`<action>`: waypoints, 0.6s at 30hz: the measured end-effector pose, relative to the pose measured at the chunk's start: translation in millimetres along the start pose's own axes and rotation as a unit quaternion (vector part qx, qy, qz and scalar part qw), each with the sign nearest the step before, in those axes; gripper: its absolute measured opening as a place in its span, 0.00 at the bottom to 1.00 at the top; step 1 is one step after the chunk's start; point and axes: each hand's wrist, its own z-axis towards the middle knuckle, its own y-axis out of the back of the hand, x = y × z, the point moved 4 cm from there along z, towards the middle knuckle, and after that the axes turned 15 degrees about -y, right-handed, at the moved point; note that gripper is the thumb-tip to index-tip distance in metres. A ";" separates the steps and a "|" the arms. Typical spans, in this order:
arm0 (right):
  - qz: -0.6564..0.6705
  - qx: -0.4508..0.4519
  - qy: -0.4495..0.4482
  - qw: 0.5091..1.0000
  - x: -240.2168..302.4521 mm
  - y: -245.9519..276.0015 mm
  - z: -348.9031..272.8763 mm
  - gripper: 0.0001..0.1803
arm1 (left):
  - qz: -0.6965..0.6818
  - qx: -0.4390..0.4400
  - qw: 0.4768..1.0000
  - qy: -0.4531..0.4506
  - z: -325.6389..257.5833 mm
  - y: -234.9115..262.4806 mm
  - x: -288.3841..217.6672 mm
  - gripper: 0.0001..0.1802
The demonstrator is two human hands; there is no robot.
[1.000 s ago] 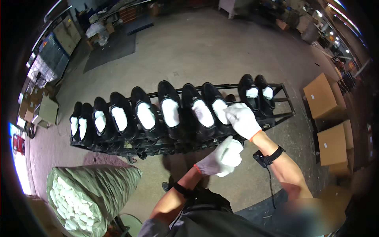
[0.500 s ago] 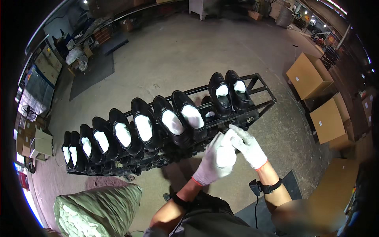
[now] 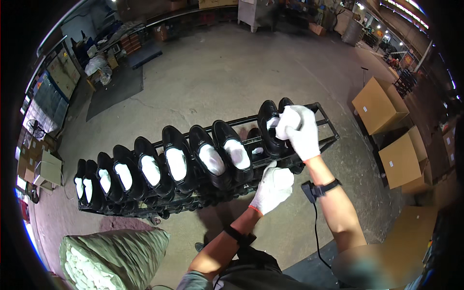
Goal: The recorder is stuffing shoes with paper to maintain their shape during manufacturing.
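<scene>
White gloves cover both my hands. My right hand (image 3: pixel 305 137) is over the right end of the metal rack (image 3: pixel 326 121), closed round a white wad of shoe stuffing (image 3: pixel 289 121). This wad is right above a pair of black shoes: the left one (image 3: pixel 267 112) shows mostly, while the other shoe (image 3: pixel 285 102) is largely covered by my hand. Lower down, at the near side of the rack, my left hand (image 3: pixel 269 194) holds another white wad (image 3: pixel 282 179). Leftward along the top stand several black shoes (image 3: pixel 175 137) with white stuffing in their openings.
More shoes sit on a lower level of the rack, partly hidden. A large green-grey sack (image 3: pixel 130 251) full of white wads stands at the lower left. Cardboard boxes (image 3: pixel 379 106) line the right side. A dark mat (image 3: pixel 116 96) lies on the floor at the far left.
My hands, together before, are now apart. The right has moved up and away with a wad to the shoes at the rack's right end; the left stays low with its own wad.
</scene>
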 end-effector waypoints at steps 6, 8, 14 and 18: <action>-0.170 0.000 0.074 0.983 -23.1 -50.3 -9.8 0.25 | -0.381 -0.027 0.895 0.230 17.0 -0.1 26.1 0.27; -0.171 0.020 0.072 0.983 -21.0 -55.1 -12.2 0.23 | -0.389 -0.032 0.897 0.210 27.7 3.0 28.0 0.23; -0.247 0.023 0.096 0.964 -19.0 -44.1 -11.9 0.14 | -0.223 -0.017 0.954 0.201 37.8 -12.3 31.3 0.16; -0.351 0.120 0.097 0.924 -27.1 -66.8 -12.7 0.12 | -0.220 -0.023 0.950 0.219 34.2 -7.2 27.2 0.16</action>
